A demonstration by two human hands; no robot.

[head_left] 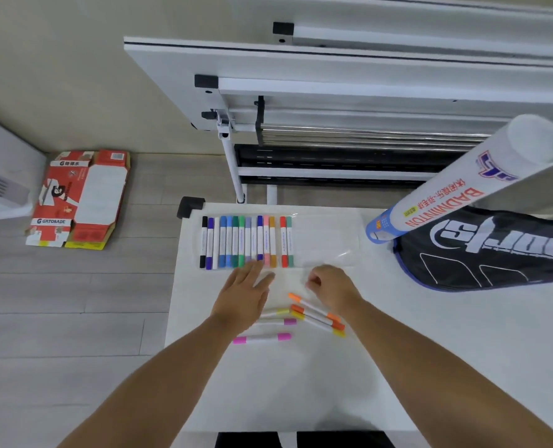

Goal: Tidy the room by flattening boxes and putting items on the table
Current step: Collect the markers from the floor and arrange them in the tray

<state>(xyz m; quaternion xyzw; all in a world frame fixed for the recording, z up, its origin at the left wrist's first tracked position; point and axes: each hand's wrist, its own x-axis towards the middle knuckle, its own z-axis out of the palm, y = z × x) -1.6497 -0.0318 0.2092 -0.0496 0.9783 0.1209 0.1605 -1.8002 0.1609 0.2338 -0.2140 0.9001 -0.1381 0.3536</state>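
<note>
Head view puts the loose markers [317, 316] on the table [301, 383] at six o'clock of both hands, long axes roughly nine-to-three, nearer the right hand [330, 286], whose curled fingers' hold I cannot tell, while the left hand [246, 292] lies spread flat.

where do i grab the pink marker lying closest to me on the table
Pinch the white barrel of the pink marker at its middle, straight down from above, thumb and finger on its near and far sides. It lies flat on the table, running left to right, apart from the other markers.
</note>
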